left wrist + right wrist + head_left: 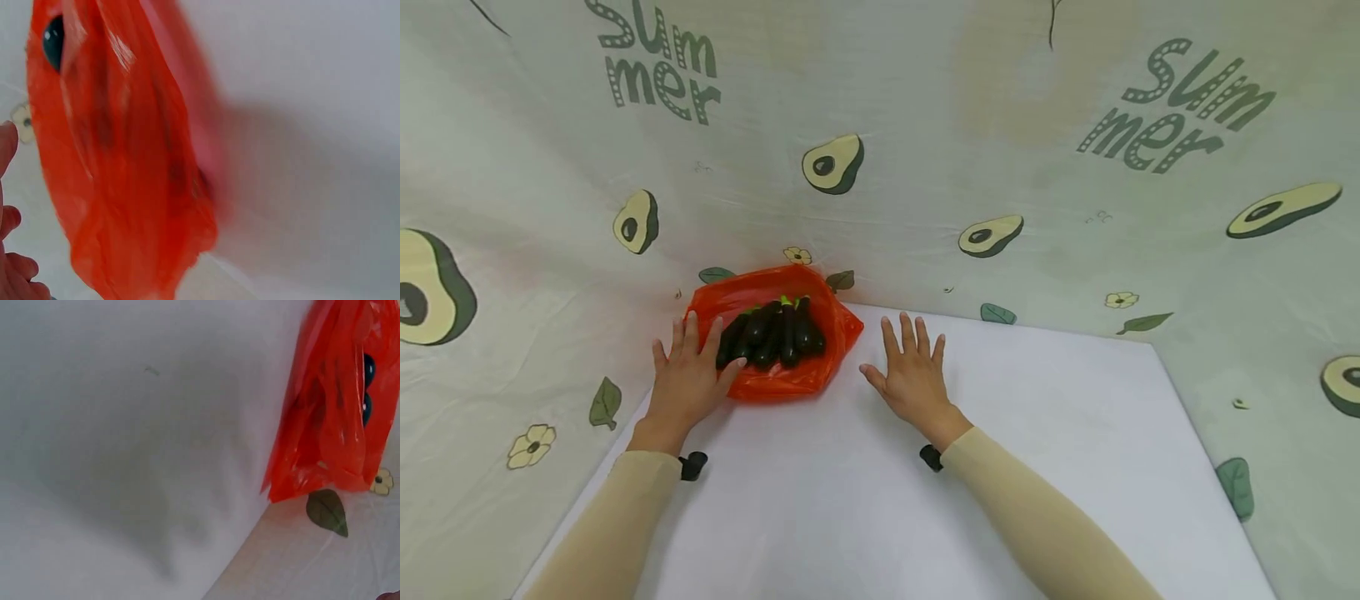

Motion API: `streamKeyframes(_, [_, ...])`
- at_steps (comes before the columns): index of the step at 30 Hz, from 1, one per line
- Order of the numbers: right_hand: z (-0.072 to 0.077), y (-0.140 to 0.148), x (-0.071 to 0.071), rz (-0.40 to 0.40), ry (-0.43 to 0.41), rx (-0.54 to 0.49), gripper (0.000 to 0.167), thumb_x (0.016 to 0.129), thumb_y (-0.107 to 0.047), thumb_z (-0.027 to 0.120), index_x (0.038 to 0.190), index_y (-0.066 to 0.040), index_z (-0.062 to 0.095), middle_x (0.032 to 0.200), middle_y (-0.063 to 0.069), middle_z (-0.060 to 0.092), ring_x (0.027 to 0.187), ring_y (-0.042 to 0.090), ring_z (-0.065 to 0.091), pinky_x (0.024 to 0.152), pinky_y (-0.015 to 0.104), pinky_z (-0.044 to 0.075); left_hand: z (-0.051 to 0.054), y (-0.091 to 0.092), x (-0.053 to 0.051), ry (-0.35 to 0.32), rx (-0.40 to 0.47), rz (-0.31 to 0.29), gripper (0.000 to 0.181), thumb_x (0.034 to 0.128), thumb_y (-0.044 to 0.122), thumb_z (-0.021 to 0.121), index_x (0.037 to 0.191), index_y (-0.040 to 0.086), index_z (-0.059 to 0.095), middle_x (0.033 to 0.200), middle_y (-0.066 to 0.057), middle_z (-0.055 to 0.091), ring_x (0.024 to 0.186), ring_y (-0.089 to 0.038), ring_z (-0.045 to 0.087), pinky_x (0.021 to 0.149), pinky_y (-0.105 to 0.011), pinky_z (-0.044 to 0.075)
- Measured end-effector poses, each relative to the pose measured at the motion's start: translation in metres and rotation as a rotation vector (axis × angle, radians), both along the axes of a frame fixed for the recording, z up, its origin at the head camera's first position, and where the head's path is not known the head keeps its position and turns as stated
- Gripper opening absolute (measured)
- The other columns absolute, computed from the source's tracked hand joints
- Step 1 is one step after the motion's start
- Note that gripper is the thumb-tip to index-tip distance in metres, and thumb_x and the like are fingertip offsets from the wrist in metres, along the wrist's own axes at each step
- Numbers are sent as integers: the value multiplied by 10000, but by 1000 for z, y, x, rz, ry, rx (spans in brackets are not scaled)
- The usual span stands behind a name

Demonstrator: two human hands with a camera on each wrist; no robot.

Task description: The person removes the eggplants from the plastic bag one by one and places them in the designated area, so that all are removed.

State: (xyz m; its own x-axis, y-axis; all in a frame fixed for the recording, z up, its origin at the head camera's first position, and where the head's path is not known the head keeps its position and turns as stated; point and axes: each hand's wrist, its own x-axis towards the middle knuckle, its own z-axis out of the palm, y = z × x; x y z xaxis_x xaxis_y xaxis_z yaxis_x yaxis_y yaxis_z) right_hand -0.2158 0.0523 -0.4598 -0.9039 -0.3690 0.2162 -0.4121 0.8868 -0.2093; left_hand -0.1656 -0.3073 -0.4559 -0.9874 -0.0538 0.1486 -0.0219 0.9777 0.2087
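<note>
Red plastic bag (pixel 775 387) sits at the far left of the white table (pixel 1037 433), close to the patterned cloth (pixel 910 158) behind, its mouth gaping toward the head view. Inside, a cluster of dark eggplants (pixel 787 337), lying side by side, a few green stem ends pointing to the back; they overlap too much for a sure count. Left hand (pixel 687 379): fingers straight and spread, nothing grasped; from the head it overlaps the bag's left edge, thumb across the near corner (touch or hover, cannot tell; the left wrist view shows a gap between fingertips and plastic). Right hand (pixel 916 379): likewise spread and released, to the right of the bag and apart from it. Progress, as far as it can be judged: every eggplant in sight is inside the bag, the bag is neither closed nor tied, and no piece is in either hand. Reads as a pause at one end of the work, beginning or finish, though which one cannot be told from here. Any handling of the eggplants or closing of the bag would be what remains undone.
</note>
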Motion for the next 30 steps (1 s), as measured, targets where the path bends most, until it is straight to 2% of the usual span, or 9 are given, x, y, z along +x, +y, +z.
streamKeyframes(5, [-2, -26, -5, 54, -11, 26, 851, 1050, -603, 527, 1703, -161, 206, 1753, 199, 183, 1615, 477, 132, 1222, 796, 128, -4, -16, -4, -23, -1, 30, 899, 1047, 511, 574, 1701, 106, 108, 1714, -357, 34, 1587, -565, -54, 1191, -815, -44])
streamKeyframes(15, [-16, -67, -16, 98, -66, 65, 873, 1039, -679, 450, 1713, -205, 159, 1745, 181, 197, 1613, 466, 147, 1224, 788, 154, -10, -36, -6, -63, 29, 65, 870, 1051, 462, 595, 1692, 79, 149, 1708, -367, -39, 1578, -573, -89, 1209, -790, -21])
streamKeyframes(22, [-26, -82, -26, 78, -125, 52, 845, 1044, -679, 432, 1708, -212, 196, 1746, 160, 182, 1609, 459, 155, 1223, 788, 161, -16, -42, -10, -63, 30, 44, 784, 1056, 423, 611, 1671, 85, 262, 1701, -385, 2, 1571, -596, -11, 1232, -752, 100])
streamKeyframes(30, [-37, -91, -36, 53, -193, 74, 850, 1046, -666, 434, 1710, -201, 179, 1760, 154, 138, 1610, 468, 125, 1230, 785, 136, -26, -50, -17, -112, 14, 54, 743, 1074, 413, 581, 1668, 89, 274, 1690, -405, 3, 1559, -614, 35, 1223, -741, 140])
